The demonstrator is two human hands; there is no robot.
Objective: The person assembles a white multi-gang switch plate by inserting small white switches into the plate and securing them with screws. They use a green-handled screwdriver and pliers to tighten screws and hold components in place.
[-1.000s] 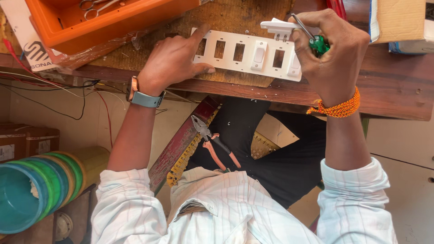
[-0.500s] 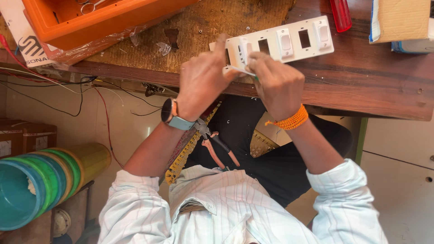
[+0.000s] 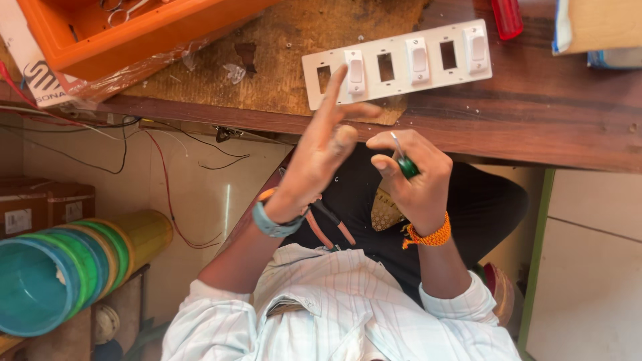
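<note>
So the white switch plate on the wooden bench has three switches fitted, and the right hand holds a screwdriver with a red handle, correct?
Not quite: in the head view, the screwdriver in the right hand has a green handle. The white switch plate does carry three switches.

Two brown cardboard boxes (image 3: pixel 43 206) with small white labels (image 3: pixel 18 220) sit at the left edge. A white card with black marks (image 3: pixel 33 80) lies upper left. A tan box (image 3: pixel 598 23) sits upper right.

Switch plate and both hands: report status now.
Left hand open, fingers spread, holding nothing. Right hand shut on green-handled screwdriver. White switch plate flat on bench, three switches fitted, three slots empty, untouched. Nothing between hands and plate.
</note>
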